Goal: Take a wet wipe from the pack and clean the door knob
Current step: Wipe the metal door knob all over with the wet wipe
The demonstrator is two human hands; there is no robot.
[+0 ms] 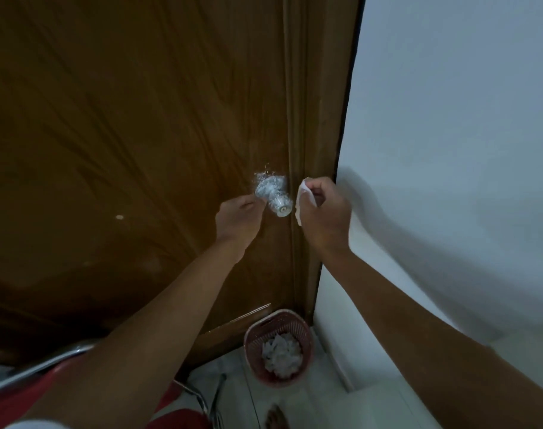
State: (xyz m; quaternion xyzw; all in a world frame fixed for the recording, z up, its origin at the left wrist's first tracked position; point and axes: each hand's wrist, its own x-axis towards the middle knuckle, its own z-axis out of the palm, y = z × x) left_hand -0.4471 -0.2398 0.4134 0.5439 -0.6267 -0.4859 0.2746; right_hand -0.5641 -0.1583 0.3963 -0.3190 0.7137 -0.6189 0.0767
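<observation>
A silver door knob [278,199] wrapped in clear plastic film sticks out from the brown wooden door [140,134]. My left hand [237,222] is just left of the knob, its fingertips touching the knob's neck. My right hand [324,212] is to the right of the knob, closed around a crumpled white wet wipe [304,196], a small gap away from the knob. The wipe pack is not in view.
A pink plastic waste basket [278,346] holding used white wipes stands on the tiled floor below the knob. A white wall [449,150] fills the right side. A red chair with a chrome frame [47,373] sits at the lower left. A bare foot [276,418] shows at the bottom.
</observation>
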